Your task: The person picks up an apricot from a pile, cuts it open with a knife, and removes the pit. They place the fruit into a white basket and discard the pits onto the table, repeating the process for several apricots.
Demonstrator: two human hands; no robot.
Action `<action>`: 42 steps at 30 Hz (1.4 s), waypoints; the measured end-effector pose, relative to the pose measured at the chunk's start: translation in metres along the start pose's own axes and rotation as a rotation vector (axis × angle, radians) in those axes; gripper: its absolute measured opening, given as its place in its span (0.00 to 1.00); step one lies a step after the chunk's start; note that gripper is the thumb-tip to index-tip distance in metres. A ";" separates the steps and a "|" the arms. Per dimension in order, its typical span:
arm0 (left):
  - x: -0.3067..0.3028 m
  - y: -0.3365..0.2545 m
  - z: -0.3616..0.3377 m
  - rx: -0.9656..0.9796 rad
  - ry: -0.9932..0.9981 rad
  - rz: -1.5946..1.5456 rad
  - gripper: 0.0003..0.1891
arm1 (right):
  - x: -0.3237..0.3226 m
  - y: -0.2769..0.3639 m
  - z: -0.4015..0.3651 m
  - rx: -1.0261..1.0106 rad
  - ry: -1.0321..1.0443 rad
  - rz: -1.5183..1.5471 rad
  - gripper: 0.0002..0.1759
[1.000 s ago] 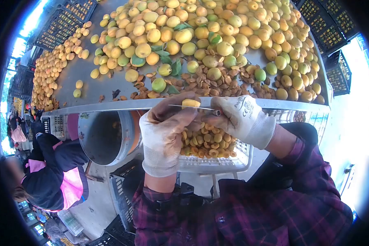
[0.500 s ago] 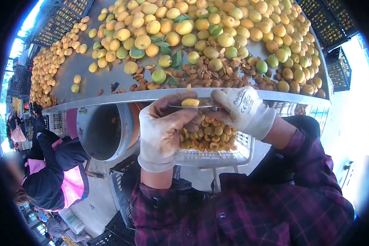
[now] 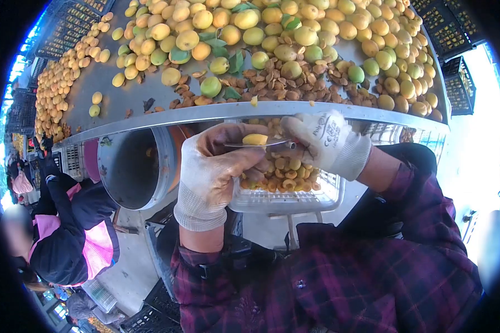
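Note:
My right hand (image 3: 326,140), in a white work glove, is closed round the handle of a small knife (image 3: 272,145). The thin blade points left toward my other hand. My left hand (image 3: 208,166), in a stained white glove, has its thumb and fingers closed round a yellow-orange apricot piece (image 3: 255,139) at the blade. Some of the fingertips are hidden behind the fruit and blade. Below both hands, a white plastic crate (image 3: 332,194) holds many cut apricot halves (image 3: 289,176).
A metal table (image 3: 166,117) with a raised rim carries whole apricots (image 3: 250,36) and a heap of brown pits (image 3: 280,83). A large bucket (image 3: 164,166) stands below at left. Another person (image 3: 75,233) is farther left. Black crates (image 3: 458,83) stand at right.
My left hand has shifted slightly left, and a little more of the blade and crate shows between my hands. The whole view has tilted slightly; the grips look the same.

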State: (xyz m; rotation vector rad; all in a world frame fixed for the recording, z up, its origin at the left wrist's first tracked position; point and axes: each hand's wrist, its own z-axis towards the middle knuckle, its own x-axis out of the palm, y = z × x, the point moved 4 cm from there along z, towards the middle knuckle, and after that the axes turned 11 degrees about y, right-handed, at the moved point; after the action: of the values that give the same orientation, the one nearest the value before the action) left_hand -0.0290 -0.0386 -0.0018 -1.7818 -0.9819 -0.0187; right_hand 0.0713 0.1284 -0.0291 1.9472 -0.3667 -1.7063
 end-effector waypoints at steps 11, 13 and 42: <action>-0.002 0.000 -0.007 0.026 -0.122 0.240 0.17 | 0.000 0.004 0.007 0.071 0.126 -0.074 0.20; -0.004 0.002 -0.007 0.014 -0.120 0.253 0.17 | 0.002 0.005 0.007 0.075 0.158 -0.047 0.20; 0.009 0.049 -0.011 0.042 0.052 -0.027 0.24 | 0.034 -0.046 -0.039 0.356 0.245 -0.004 0.26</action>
State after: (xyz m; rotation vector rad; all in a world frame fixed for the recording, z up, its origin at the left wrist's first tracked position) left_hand 0.0122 -0.0474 -0.0305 -1.7217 -0.9623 -0.0600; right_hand 0.1085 0.1565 -0.0799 2.3802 -0.6073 -1.4553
